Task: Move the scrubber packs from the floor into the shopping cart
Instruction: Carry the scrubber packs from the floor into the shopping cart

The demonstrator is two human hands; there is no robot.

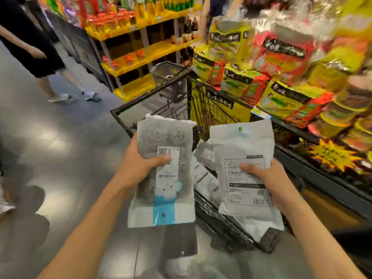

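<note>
A: Labels legible?
B: Barely. Left pack [164, 174] has a white strip with a blurred barcode, a cartoon face and a blue band at its near end; characters too smeared to read. Right pack [244, 178] shows its back: boxed text, a dark bar, barcodes. No brand readable on either.

A: Hands?
B: Left hand [141, 164] clamps the left pack, thumb on the label. Right hand [267, 178] clamps the right pack, thumb on the print box. Both packs are held up, over the near end of the cart [181, 93].

A: Surroundings?
B: Cart is black wire, against a shelf [314, 141] of yellow and red noodle bags on the right. Yellow starburst tag on the shelf front, text unreadable. A yellow rack [141, 57] of bottles stands past the cart's far end. A person [40, 53] in black walks on the floor [50, 137] at left.

A: Count?
B: Two packs in hand. More white packs [203, 178] lie in the cart under the right one; count unclear.
</note>
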